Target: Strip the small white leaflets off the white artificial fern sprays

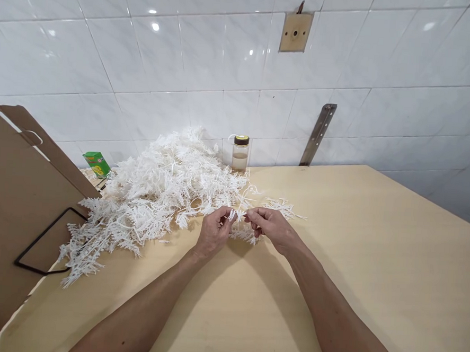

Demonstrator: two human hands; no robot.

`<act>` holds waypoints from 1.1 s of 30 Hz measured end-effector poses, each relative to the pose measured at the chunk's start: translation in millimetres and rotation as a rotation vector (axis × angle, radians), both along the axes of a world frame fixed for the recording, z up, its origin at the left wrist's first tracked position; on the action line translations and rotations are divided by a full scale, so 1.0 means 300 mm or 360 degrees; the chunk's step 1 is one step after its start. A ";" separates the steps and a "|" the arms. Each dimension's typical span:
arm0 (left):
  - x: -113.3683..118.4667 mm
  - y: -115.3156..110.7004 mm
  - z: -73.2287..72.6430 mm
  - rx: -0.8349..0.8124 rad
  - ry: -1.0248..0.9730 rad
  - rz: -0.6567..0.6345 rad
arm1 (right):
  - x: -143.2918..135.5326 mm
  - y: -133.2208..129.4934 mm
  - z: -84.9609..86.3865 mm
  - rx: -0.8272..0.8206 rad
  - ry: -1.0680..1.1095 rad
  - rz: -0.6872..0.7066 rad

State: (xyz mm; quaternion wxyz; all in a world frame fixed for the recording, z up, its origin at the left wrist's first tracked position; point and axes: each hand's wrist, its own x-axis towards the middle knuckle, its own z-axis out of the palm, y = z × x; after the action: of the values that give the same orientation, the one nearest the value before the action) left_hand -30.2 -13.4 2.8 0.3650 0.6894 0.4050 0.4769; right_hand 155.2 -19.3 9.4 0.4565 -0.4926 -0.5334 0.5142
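A large heap of white, feathery plastic sprigs (155, 182) lies on the left and middle of the wooden table. In front of its right end, my left hand (214, 231) pinches a small white sprig (238, 214) between thumb and fingers. My right hand (270, 227) is closed on the other side of the same sprig, its fingertips close to those of the left. More white sprigs (283, 206) lie just behind my right hand, and some show below the two hands. The exact grip of the fingertips is too small to make out.
A lidded jar (240, 154) of liquid stands behind the heap near the tiled wall. At the left are a cardboard box (14, 199), a black wire frame (35, 243) and a green carton (96, 164). A metal bracket (319, 133) leans at the back edge of the table (373, 259).
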 end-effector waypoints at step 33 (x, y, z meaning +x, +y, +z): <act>0.024 -0.023 -0.017 0.0131 0.0238 0.0044 | -0.043 0.019 -0.041 0.0709 -0.1477 -0.0579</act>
State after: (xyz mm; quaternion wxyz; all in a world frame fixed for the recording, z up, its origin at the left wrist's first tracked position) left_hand -23.1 -20.3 -2.3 0.2984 0.7318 0.4209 0.4453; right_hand 142.3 -13.5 -3.0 0.3480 -0.6435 -0.6811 0.0301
